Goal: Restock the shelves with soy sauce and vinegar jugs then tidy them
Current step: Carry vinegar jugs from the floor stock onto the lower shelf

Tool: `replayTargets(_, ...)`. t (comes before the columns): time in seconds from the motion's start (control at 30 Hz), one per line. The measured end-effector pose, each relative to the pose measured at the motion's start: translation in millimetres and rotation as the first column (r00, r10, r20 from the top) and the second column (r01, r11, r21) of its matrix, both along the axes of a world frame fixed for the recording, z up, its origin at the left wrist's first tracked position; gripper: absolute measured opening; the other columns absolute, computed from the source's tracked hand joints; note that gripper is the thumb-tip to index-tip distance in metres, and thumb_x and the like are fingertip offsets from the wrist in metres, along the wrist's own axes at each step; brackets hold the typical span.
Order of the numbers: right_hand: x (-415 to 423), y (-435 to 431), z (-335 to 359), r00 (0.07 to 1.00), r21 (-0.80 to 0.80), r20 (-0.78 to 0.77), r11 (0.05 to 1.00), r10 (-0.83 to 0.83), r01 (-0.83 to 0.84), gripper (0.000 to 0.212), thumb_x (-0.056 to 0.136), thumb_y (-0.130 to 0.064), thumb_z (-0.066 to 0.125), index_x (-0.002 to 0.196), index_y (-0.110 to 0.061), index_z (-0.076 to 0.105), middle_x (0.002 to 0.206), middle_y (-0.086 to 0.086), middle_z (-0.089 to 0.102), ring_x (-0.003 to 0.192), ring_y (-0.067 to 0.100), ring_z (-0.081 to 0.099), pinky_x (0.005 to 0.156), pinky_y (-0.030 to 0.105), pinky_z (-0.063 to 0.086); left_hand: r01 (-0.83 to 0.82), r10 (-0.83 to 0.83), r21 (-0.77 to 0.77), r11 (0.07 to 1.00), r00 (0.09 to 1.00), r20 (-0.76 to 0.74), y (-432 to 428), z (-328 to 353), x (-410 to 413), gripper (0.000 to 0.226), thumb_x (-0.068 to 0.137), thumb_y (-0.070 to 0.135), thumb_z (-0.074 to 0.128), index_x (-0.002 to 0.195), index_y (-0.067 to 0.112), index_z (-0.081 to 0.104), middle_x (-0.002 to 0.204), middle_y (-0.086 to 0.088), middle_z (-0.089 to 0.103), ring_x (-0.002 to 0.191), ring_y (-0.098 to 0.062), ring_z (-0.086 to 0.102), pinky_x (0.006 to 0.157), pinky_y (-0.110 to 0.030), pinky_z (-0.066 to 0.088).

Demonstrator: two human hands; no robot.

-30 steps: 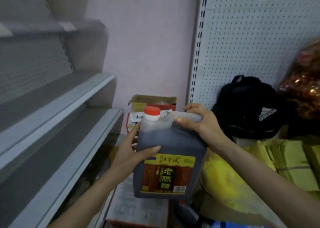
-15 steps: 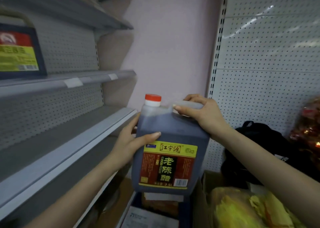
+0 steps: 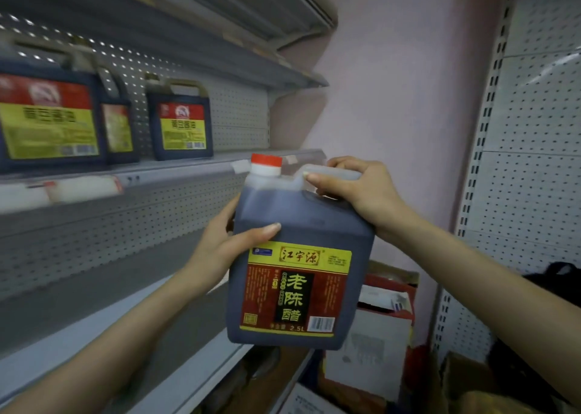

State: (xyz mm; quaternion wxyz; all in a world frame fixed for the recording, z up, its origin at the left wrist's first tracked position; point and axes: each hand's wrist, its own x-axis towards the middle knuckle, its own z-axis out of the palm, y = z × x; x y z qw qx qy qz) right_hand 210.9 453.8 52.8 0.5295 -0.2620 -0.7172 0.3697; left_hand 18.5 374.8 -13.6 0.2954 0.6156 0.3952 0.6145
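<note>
Vinegar jug [image 3: 301,275] in both hands

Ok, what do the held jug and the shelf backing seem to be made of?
Held jug: likely translucent plastic, glossy; the dark liquid shows through and the wall is paler near the top. Shelf backing: probably painted grey sheet metal, matte; regular punched holes.

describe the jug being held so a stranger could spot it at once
Find the grey shelving on the left; in front of it the left hand and right hand hold a dark jug. Unlike the blue jugs on the shelf, it has a red cap and a dark red label.
</note>
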Motion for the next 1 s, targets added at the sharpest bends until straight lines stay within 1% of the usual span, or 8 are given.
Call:
replayTargets(0.1, -17, -11, -5, 0.998, 0.029, 0.021, 0.998, 0.054, -0.055, 0.031, 0.055, -0.039, 0.082, 0.072, -0.017, 0.068, 0.092, -0.003, 0.065, 0.079, 0.008, 0.060, 0.075, 0.025, 0.049, -0.087, 0.087, -0.012, 0.996, 0.996, -0.016, -31, -5, -11, 0.071, 0.054, 0.043, 0.075, 0.119, 0.024, 0.054, 0.098, 0.001, 0.073, 0.085, -0.020, 0.072, 0.065, -0.021, 0.055)
replayTargets(0.27, -33, -32, -14, 0.987, 0.088, 0.081, 0.985, 0.140, -0.147, 0.030, 0.065, -0.032, 0.082, 0.061, -0.011, 0.061, 0.115, -0.012, 0.050, 0.098, -0.011, 0.050, 0.078, -0.003, 0.034, -0.246, 0.245, -0.024, 0.969, 0.969, -0.020, -86, -14, -10, 0.068, 0.055, 0.043, 0.076, 0.119, 0.030, 0.056, 0.107, 0.004, 0.071, 0.095, -0.015, 0.070, 0.070, -0.021, 0.055)
replayTargets(0.37, -36, -51, -18, 0.956, 0.076, 0.092, 0.955, 0.278, -0.285, 0.028, 0.057, -0.039, 0.081, 0.057, -0.019, 0.062, 0.120, -0.013, 0.047, 0.110, 0.001, 0.054, 0.093, 0.013, 0.039, -0.345, 0.344, -0.047, 0.937, 0.938, -0.035, -121, -21, -3, 0.075, 0.057, 0.045, 0.078, 0.126, 0.030, 0.053, 0.118, 0.003, 0.067, 0.106, -0.016, 0.065, 0.083, -0.031, 0.055)
replayTargets(0.5, -42, -79, -24, 0.897, 0.060, 0.113, 0.898, 0.428, -0.436, 0.024, 0.063, -0.029, 0.082, 0.054, -0.022, 0.060, 0.121, -0.008, 0.050, 0.109, 0.004, 0.057, 0.093, 0.023, 0.043, -0.455, 0.452, -0.089, 0.886, 0.890, -0.052, -168, -30, 10, 0.082, 0.058, 0.047, 0.079, 0.133, 0.029, 0.049, 0.125, 0.004, 0.063, 0.112, -0.017, 0.062, 0.094, -0.043, 0.051)
replayTargets(0.57, -47, -94, -27, 0.873, 0.061, 0.140, 0.876, 0.467, -0.478, 0.024, 0.065, -0.027, 0.082, 0.054, -0.024, 0.061, 0.122, -0.006, 0.052, 0.110, 0.007, 0.057, 0.091, 0.020, 0.042, -0.487, 0.484, -0.110, 0.866, 0.873, -0.050, -191, -34, 15, 0.083, 0.057, 0.049, 0.080, 0.132, 0.030, 0.049, 0.125, 0.004, 0.064, 0.111, -0.017, 0.063, 0.093, -0.042, 0.051)
replayTargets(0.77, -67, -139, -37, 0.816, 0.044, 0.193, 0.826, 0.544, -0.562, 0.024, 0.065, -0.033, 0.080, 0.061, -0.016, 0.063, 0.124, -0.009, 0.048, 0.106, -0.003, 0.047, 0.070, -0.006, 0.034, -0.601, 0.593, -0.165, 0.782, 0.799, -0.099, -255, -43, 10, 0.100, 0.049, 0.064, 0.082, 0.135, 0.030, 0.045, 0.127, 0.005, 0.061, 0.115, -0.016, 0.061, 0.092, -0.040, 0.053)
replayTargets(0.87, -83, -161, -38, 0.801, 0.061, 0.220, 0.812, 0.557, -0.581, 0.030, 0.067, -0.032, 0.080, 0.066, -0.006, 0.064, 0.123, -0.012, 0.048, 0.102, -0.008, 0.045, 0.071, -0.006, 0.031, -0.643, 0.630, -0.158, 0.749, 0.766, -0.132, -284, -47, 0, 0.094, 0.052, 0.065, 0.079, 0.134, 0.034, 0.045, 0.128, 0.006, 0.060, 0.116, -0.017, 0.059, 0.094, -0.044, 0.052)
replayTargets(1.0, -110, -196, -35, 0.764, 0.074, 0.233, 0.772, 0.602, -0.632, 0.031, 0.067, -0.030, 0.080, 0.066, -0.004, 0.064, 0.116, -0.016, 0.055, 0.100, -0.012, 0.048, 0.079, 0.007, 0.035, -0.644, 0.636, -0.148, 0.751, 0.765, -0.104, -321, -49, -20, 0.090, 0.055, 0.060, 0.080, 0.134, 0.033, 0.046, 0.127, 0.004, 0.061, 0.115, -0.018, 0.061, 0.094, -0.046, 0.052)
